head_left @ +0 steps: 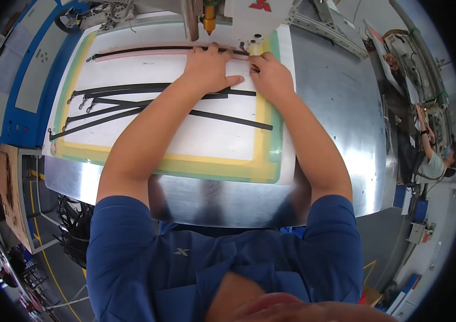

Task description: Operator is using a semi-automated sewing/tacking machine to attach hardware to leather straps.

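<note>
A narrow black strap (147,49) with a metal clip at its left end lies along a pinkish strip (131,54) at the far side of the white sheet. My left hand (206,68) rests over this strap with its fingers spread, pressing it flat. At the strap's right end my right hand (272,76) is closed in a pinch on it; the fingertips partly hide the end. Nearer to me lie several more black straps (230,119), some crossing each other, with small metal clips (90,103) at their left ends. My left forearm covers part of them.
Yellow and green tape (196,165) borders the white sheet (228,142) on a shiny metal table (330,102). Just beyond my hands hangs a machine head with a brass-coloured pointed tip (209,24). A blue cabinet (29,70) stands left; another person (432,163) is at far right.
</note>
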The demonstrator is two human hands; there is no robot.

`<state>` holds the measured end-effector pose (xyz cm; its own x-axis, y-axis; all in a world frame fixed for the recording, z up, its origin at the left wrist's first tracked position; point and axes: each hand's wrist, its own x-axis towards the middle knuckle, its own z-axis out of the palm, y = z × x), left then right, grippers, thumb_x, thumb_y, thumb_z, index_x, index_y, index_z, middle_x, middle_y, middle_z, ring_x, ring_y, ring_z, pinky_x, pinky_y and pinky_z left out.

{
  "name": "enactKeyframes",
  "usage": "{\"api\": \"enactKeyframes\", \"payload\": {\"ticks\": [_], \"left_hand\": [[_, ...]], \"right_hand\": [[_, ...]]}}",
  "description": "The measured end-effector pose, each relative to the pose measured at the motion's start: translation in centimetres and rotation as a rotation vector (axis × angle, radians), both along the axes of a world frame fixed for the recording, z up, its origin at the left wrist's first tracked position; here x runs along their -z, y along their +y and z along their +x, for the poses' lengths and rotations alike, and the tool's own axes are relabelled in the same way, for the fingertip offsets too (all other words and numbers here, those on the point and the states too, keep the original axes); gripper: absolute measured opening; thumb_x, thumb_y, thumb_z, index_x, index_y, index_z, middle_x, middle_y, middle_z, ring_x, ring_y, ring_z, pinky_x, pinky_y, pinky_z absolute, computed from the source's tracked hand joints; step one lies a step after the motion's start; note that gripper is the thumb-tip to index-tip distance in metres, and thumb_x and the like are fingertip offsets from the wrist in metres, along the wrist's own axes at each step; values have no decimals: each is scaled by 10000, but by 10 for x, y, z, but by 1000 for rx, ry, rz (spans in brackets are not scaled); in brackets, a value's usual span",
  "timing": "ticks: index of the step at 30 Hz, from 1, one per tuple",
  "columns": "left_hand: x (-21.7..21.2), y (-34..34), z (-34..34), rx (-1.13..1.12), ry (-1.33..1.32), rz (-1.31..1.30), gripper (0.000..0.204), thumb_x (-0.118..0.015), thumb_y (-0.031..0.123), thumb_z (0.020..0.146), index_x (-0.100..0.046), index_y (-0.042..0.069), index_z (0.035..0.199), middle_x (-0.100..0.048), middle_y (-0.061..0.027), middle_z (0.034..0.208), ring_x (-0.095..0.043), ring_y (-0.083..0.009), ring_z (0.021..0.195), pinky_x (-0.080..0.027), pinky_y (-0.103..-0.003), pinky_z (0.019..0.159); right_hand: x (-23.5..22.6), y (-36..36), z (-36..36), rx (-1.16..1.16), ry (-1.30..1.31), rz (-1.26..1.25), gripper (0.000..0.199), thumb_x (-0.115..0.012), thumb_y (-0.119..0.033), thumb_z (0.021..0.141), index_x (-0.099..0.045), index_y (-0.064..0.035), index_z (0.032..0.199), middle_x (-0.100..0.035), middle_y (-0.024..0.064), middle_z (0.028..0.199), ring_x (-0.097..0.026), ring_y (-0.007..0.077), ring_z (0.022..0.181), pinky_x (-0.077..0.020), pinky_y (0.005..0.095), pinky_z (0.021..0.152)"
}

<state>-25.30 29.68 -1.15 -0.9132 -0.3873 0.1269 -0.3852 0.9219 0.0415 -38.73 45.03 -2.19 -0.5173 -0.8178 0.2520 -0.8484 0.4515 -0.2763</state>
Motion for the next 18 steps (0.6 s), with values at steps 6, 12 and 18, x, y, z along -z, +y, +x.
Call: {"api": "enactKeyframes", "payload": {"ticks": [6,12,18], "left_hand": [[1,3,0,1,46,24,818,-704,711,810,-620,193,1438,-580,-224,1403,-586,-491,1229,-450,-551,1060],[3,-4,10,-14,69,41,795,-705,668,824,-594,198,1456,-561,-198,1434,-549,-473,1300,-441,-562,1067],[13,-52,51,-18,94,137,639,-648,554,934,-584,177,1446,-558,-123,1459,-534,-314,1364,-420,-564,1088]], "right_hand": [[-5,-3,5,-53,46,39,350,-607,-244,943,-695,-224,1280,-655,75,1159,-709,313,953,-590,444,841],[-2,-10,4,-23,72,102,376,-599,-256,958,-666,-235,1327,-631,86,1238,-713,314,992,-593,444,861],[1,-11,4,-23,94,97,375,-593,-251,964,-662,-188,1328,-628,95,1265,-706,323,1024,-586,453,880]]}}
